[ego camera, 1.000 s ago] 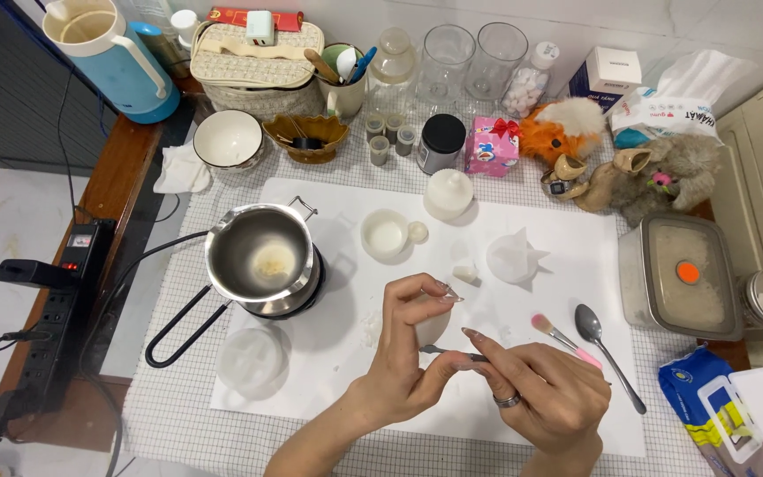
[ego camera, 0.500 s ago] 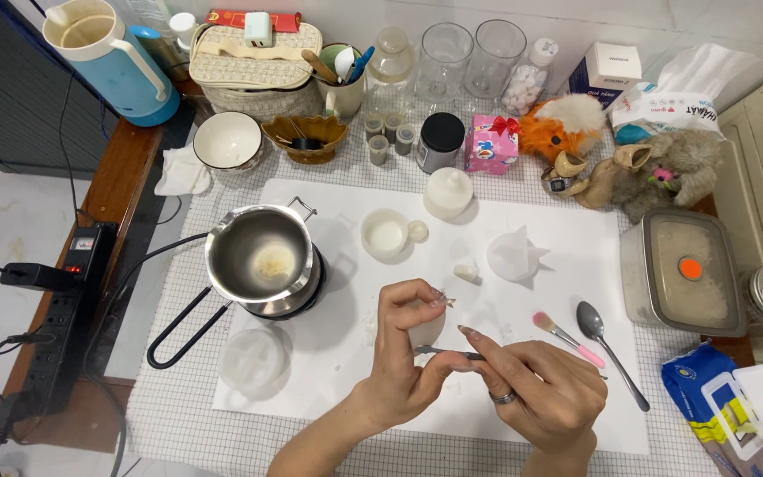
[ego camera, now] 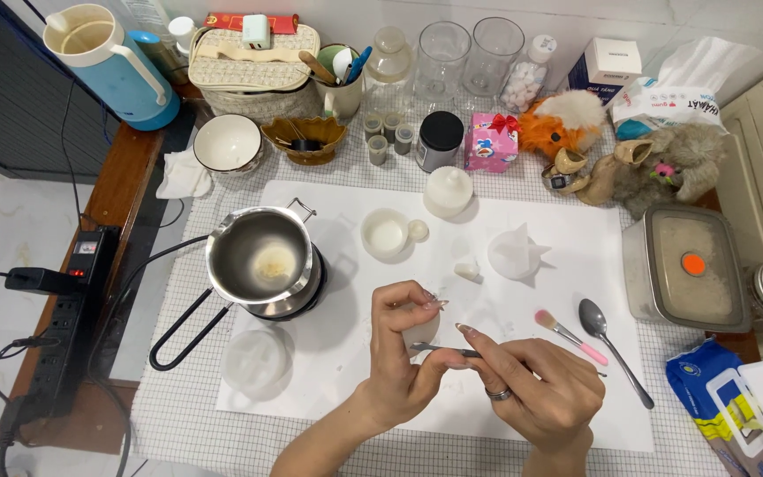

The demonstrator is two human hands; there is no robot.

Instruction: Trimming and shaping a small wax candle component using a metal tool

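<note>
We judge the main risk here to be loss of the small translucent piece [ego camera: 420,329]: it is pinched only at its edges, so any sideways push from the thin metal tool [ego camera: 439,350] could flick it out of the fingers and onto the white mat [ego camera: 346,353]. A second risk is a stray elbow or wrist movement toward the steel pot [ego camera: 262,262], which sits on its small burner just up and left of the hands, its long black handle [ego camera: 189,329] reaching toward the near edge of the mat. Our left hand [ego camera: 404,362] is raised over the mat to the lower right of the pot, wrist bent, thumb and forefinger closed lightly on the translucent piece, the other fingers curled beneath. Our right hand [ego camera: 536,393], wearing a ring, lies right of the left hand, well clear of the pot, fingers closed on the tool in a pen-like hold, its tip touching or nearly touching the piece; we cannot tell which. Further right of the pot, beyond the hands, lie a pink-handled brush [ego camera: 569,336] and a spoon [ego camera: 609,343].
</note>
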